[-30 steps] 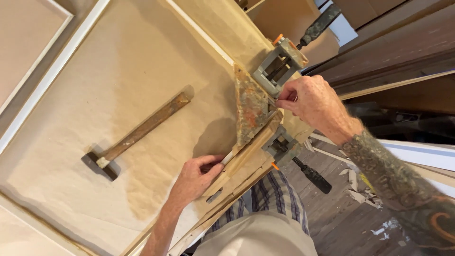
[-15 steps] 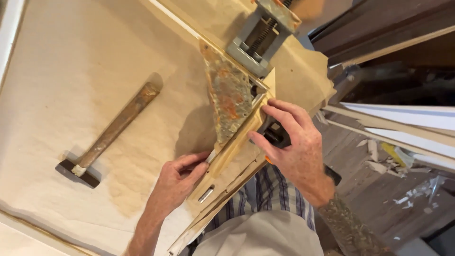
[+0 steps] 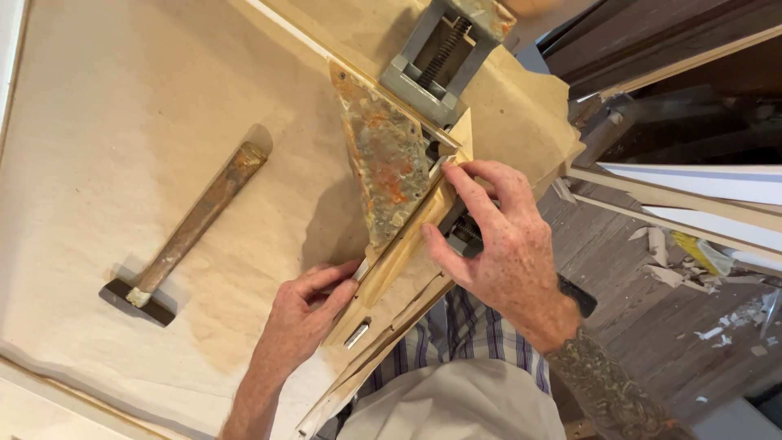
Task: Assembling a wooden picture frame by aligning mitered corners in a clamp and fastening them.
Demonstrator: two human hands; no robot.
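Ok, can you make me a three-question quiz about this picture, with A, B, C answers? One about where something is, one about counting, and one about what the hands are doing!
1. Where does the hammer lie?
A. On the brown paper, apart from both hands
B. In the right hand
C. On the floor

2. How many hammers can you see?
A. Three
B. One
C. None

3. What is the left hand doing?
A. Hanging in the air
B. Gripping the hammer
C. Pressing on the pale wooden strip

Answers:
1 A: the hammer rests on the paper, with nobody touching it.
2 B: only one hammer shows, with a worn wooden handle.
3 C: its fingers lie against the strip, while the right hand presses the same strip near the rusty metal clamp.
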